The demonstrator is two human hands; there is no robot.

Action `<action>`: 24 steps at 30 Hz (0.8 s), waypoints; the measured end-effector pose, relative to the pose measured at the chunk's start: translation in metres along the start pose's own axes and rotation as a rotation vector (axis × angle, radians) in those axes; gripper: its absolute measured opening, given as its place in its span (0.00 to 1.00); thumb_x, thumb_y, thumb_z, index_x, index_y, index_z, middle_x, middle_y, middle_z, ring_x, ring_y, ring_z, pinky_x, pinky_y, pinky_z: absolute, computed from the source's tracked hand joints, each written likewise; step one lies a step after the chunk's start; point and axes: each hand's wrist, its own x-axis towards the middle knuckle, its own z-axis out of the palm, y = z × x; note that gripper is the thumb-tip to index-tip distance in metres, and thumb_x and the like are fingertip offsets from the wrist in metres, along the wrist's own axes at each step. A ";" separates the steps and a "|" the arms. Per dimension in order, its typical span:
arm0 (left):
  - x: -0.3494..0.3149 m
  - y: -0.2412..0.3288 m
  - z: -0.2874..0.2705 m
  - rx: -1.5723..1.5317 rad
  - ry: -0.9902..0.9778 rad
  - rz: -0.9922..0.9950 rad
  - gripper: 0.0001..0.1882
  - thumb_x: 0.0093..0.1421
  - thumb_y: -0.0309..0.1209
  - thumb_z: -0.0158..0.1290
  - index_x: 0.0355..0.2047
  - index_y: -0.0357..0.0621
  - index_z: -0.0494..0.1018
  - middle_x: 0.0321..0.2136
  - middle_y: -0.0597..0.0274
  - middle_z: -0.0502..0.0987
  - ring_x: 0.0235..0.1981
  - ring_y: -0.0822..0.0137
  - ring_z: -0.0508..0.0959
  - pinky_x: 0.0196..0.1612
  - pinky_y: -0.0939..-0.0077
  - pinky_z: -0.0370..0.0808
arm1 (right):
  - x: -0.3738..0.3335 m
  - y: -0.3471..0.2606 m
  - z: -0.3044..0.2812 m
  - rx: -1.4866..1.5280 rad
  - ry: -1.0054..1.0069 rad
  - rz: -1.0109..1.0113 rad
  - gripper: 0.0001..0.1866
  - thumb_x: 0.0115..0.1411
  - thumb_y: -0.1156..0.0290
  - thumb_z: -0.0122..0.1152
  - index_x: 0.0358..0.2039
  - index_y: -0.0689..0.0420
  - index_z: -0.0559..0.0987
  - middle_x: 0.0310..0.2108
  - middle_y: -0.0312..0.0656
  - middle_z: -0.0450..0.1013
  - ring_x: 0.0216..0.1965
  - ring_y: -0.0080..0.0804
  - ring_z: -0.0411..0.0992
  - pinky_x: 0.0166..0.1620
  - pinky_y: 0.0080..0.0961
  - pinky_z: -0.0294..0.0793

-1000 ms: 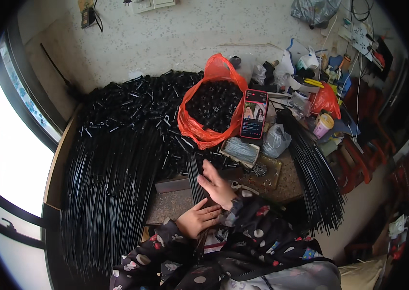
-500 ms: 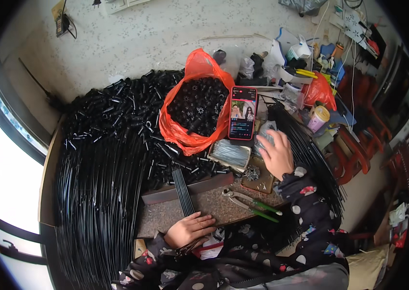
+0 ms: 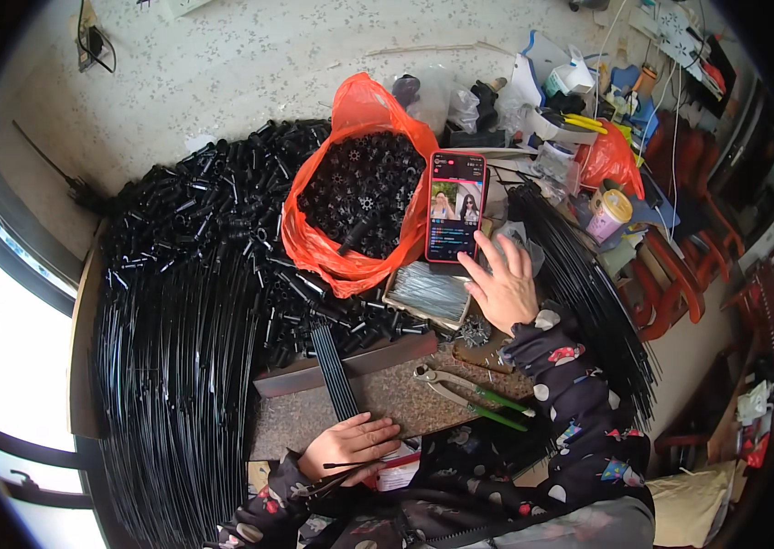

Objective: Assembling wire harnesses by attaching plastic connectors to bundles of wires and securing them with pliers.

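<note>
My left hand (image 3: 350,448) lies at the table's front edge with its fingers together, closed over a bundle of thin black rods (image 3: 335,375). The rods slant up from it across a low dark ledge (image 3: 350,364). My right hand (image 3: 504,285) is raised with fingers spread, holding nothing. Its fingertips are at the lower right corner of a phone (image 3: 455,240) with a lit screen in a red case; whether they touch it I cannot tell. Just left of that hand sits a small box of thin silvery wire pins (image 3: 428,293). Green-handled pincers (image 3: 501,418) lie on the tabletop.
A red plastic bag (image 3: 309,229) holds many small black toothed parts (image 3: 364,183). Black tubular pieces (image 3: 213,201) pile up left of it, above long black rods (image 3: 167,393). More rods (image 3: 584,284) lie at right, near a paper cup (image 3: 609,216) and a red bag (image 3: 614,160).
My right hand has moved left, closer to the phone's lower corner. The left hand stays on the rods. The whole view has shifted slightly.
</note>
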 end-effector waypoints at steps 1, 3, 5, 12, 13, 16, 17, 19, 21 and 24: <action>0.000 -0.001 0.001 0.001 0.004 0.006 0.22 0.53 0.36 0.51 0.49 0.45 0.69 0.53 0.56 0.68 0.57 0.62 0.66 0.60 0.64 0.56 | 0.000 0.000 0.001 -0.012 0.006 0.006 0.23 0.52 0.62 0.58 0.51 0.44 0.71 0.60 0.38 0.54 0.58 0.45 0.51 0.57 0.42 0.53; 0.000 0.000 0.001 0.002 0.003 0.001 0.22 0.54 0.36 0.51 0.49 0.45 0.69 0.53 0.56 0.68 0.57 0.62 0.66 0.60 0.64 0.56 | 0.001 0.001 0.001 -0.022 0.011 0.004 0.23 0.52 0.62 0.58 0.51 0.44 0.71 0.60 0.38 0.54 0.58 0.45 0.51 0.57 0.42 0.53; 0.001 0.001 0.001 0.003 0.003 -0.004 0.22 0.54 0.36 0.51 0.49 0.45 0.70 0.53 0.56 0.68 0.57 0.62 0.66 0.60 0.64 0.56 | 0.001 0.000 -0.002 -0.033 0.017 0.003 0.24 0.52 0.62 0.58 0.51 0.44 0.71 0.59 0.39 0.54 0.58 0.45 0.52 0.57 0.43 0.53; -0.002 0.000 0.002 0.007 0.012 -0.002 0.22 0.54 0.36 0.51 0.49 0.45 0.70 0.52 0.56 0.69 0.56 0.62 0.66 0.60 0.63 0.56 | -0.002 -0.004 -0.019 0.096 0.066 0.048 0.22 0.52 0.67 0.58 0.49 0.51 0.72 0.57 0.42 0.57 0.57 0.44 0.54 0.56 0.40 0.54; -0.002 0.000 0.002 0.011 0.017 0.002 0.22 0.54 0.36 0.51 0.49 0.45 0.70 0.52 0.57 0.69 0.56 0.62 0.66 0.60 0.63 0.56 | -0.003 -0.003 -0.019 0.102 0.063 0.058 0.21 0.52 0.68 0.57 0.49 0.52 0.72 0.57 0.43 0.58 0.57 0.44 0.54 0.56 0.40 0.55; 0.000 0.001 0.000 0.011 0.014 0.000 0.21 0.54 0.36 0.51 0.49 0.45 0.70 0.52 0.57 0.69 0.56 0.62 0.66 0.60 0.64 0.56 | -0.008 0.001 -0.019 0.091 0.062 0.074 0.20 0.52 0.69 0.57 0.47 0.53 0.72 0.57 0.43 0.58 0.57 0.44 0.54 0.56 0.40 0.55; 0.000 0.001 0.001 0.010 0.014 0.001 0.21 0.54 0.36 0.51 0.49 0.45 0.70 0.52 0.57 0.69 0.56 0.62 0.66 0.60 0.64 0.56 | -0.008 0.001 -0.020 0.089 0.062 0.075 0.20 0.52 0.69 0.57 0.47 0.53 0.72 0.57 0.43 0.58 0.57 0.44 0.54 0.56 0.40 0.55; 0.000 0.000 0.002 0.017 0.009 0.002 0.22 0.54 0.36 0.51 0.49 0.45 0.70 0.52 0.57 0.69 0.56 0.62 0.66 0.60 0.64 0.56 | -0.009 0.002 -0.021 0.050 0.069 0.073 0.19 0.51 0.67 0.59 0.45 0.53 0.73 0.55 0.41 0.58 0.55 0.42 0.56 0.54 0.39 0.57; 0.001 0.002 -0.001 0.011 0.015 -0.002 0.22 0.53 0.34 0.52 0.49 0.45 0.70 0.52 0.57 0.69 0.55 0.62 0.67 0.59 0.64 0.58 | -0.010 0.001 -0.022 0.061 0.068 0.078 0.18 0.51 0.67 0.58 0.44 0.53 0.74 0.55 0.41 0.59 0.55 0.42 0.56 0.54 0.39 0.57; 0.002 0.003 -0.001 0.004 0.019 -0.007 0.22 0.52 0.33 0.53 0.48 0.45 0.70 0.52 0.57 0.69 0.55 0.62 0.68 0.59 0.65 0.59 | -0.011 0.001 -0.021 0.071 0.064 0.083 0.17 0.52 0.67 0.58 0.43 0.54 0.74 0.55 0.41 0.59 0.55 0.42 0.56 0.54 0.39 0.57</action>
